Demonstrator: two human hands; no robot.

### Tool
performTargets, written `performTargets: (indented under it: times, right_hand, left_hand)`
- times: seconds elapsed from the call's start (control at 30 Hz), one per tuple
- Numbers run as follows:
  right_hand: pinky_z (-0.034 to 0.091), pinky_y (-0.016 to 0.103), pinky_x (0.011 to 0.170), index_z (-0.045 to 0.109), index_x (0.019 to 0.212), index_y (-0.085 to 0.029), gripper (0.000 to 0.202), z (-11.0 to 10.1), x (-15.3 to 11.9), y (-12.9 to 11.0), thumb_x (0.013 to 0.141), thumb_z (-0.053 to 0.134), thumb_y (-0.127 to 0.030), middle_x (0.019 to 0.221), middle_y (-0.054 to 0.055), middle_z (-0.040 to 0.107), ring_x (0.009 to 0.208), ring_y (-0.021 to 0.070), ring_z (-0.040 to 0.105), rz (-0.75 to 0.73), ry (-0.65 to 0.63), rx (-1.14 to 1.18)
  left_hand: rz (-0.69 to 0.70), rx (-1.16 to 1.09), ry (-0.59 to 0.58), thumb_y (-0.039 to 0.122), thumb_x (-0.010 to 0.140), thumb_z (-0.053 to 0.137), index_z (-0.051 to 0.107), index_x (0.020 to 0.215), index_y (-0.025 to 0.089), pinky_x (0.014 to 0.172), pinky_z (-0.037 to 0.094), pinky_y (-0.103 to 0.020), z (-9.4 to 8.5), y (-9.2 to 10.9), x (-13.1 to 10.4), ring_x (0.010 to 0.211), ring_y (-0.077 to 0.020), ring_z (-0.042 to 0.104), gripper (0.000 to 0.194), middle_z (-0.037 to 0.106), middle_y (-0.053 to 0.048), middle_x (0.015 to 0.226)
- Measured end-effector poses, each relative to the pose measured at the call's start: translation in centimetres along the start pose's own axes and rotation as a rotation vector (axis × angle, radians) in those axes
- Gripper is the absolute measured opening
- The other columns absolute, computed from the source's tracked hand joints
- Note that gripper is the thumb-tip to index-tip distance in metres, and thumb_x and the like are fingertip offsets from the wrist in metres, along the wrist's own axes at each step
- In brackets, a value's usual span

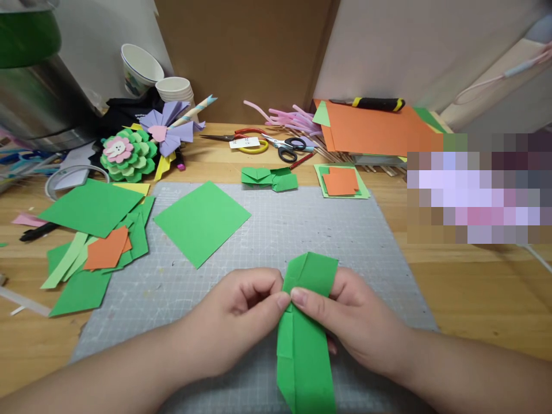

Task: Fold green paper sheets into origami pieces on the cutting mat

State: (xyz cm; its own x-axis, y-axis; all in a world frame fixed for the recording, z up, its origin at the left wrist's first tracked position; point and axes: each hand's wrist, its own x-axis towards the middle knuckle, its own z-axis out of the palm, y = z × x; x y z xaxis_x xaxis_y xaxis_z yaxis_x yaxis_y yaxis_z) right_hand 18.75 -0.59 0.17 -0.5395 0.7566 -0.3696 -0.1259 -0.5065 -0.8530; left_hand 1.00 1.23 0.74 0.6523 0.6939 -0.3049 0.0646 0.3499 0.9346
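Observation:
Between both hands, above the grey cutting mat [181, 299], is a long folded strip of green paper [313, 356], creased along its left side with slanted corners. My left hand [245, 319] is closed, pinching its left edge between thumb and forefinger. From the right, my right hand [349, 313] grips the paper with the thumb on top and the fingers behind it, mostly hidden. The two thumb tips nearly touch at the crease. Beyond my left hand, a flat green paper square [202, 223] lies on the mat. Small folded green pieces [269, 179] rest at the mat's far edge.
Green and orange paper scraps [101, 253] are piled at left. Scissors [288, 146], orange sheets [375, 129] with a utility knife [379, 104], and a small paper stack [342, 181] lie at the back. Paper flowers [129, 150] and cups [175, 89] stand back left.

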Motion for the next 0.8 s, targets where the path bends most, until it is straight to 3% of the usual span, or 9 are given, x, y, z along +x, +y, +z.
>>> performTargets:
  times: [0.17,0.27,0.4,0.5,0.7,0.8]
  right_hand:
    - [0.032,0.014,0.036,0.054,0.071,-0.016,0.032,-0.22,0.29,0.31,0.087,0.057,-0.043,0.054,-0.004,0.049,0.040,0.0046,0.041,-0.014,-0.049,0.019]
    - [0.031,0.014,0.035,0.052,0.067,-0.016,0.033,-0.33,0.43,0.30,0.087,0.058,-0.042,0.051,-0.005,0.048,0.039,0.0044,0.040,-0.048,0.024,0.018]
    - [0.032,0.014,0.036,0.050,0.063,-0.016,0.036,-0.21,0.32,0.13,0.087,0.057,-0.042,0.049,-0.005,0.047,0.039,0.0042,0.039,-0.067,0.113,-0.014]
    - [0.034,0.013,0.037,0.052,0.065,-0.015,0.036,-0.19,0.29,0.08,0.087,0.058,-0.043,0.051,-0.004,0.050,0.040,0.0043,0.042,-0.045,0.063,-0.031]
    - [0.034,0.013,0.035,0.054,0.071,-0.015,0.031,-0.28,0.37,0.10,0.085,0.060,-0.043,0.052,-0.002,0.056,0.039,0.0055,0.049,0.022,-0.095,0.008]
    - [0.030,0.012,0.033,0.054,0.069,-0.015,0.031,-0.20,0.28,0.16,0.085,0.060,-0.041,0.049,-0.004,0.053,0.035,0.0040,0.045,0.003,-0.131,0.038]
  left_hand:
    - [-0.038,-0.068,0.008,0.042,0.087,0.051,0.040,0.064,0.019,0.055,0.039,-0.025,0.37,-0.32,0.03,0.058,-0.0117,0.045,0.034,0.045,0.003,0.062]
    - [-0.005,-0.024,0.058,0.038,0.088,0.051,0.046,0.068,0.018,0.057,0.039,-0.024,0.11,-0.35,0.18,0.062,-0.0122,0.048,0.029,0.049,0.003,0.064]
    - [-0.005,-0.099,0.037,0.032,0.087,0.055,0.048,0.065,0.017,0.055,0.038,-0.019,-0.16,0.03,0.40,0.056,-0.0081,0.043,0.028,0.047,0.005,0.059]
    - [-0.028,-0.219,-0.012,0.032,0.086,0.058,0.048,0.064,0.017,0.056,0.043,-0.020,0.00,0.10,0.28,0.055,-0.0086,0.051,0.028,0.054,0.004,0.058]
    - [-0.058,-0.484,-0.163,0.034,0.086,0.060,0.047,0.068,0.019,0.066,0.054,-0.034,0.38,-0.24,-0.12,0.061,-0.0158,0.065,0.026,0.063,0.001,0.059]
    - [-0.057,-0.452,-0.138,0.036,0.083,0.064,0.047,0.064,0.018,0.055,0.048,-0.022,0.27,-0.32,-0.04,0.052,-0.0102,0.058,0.031,0.060,0.003,0.057]
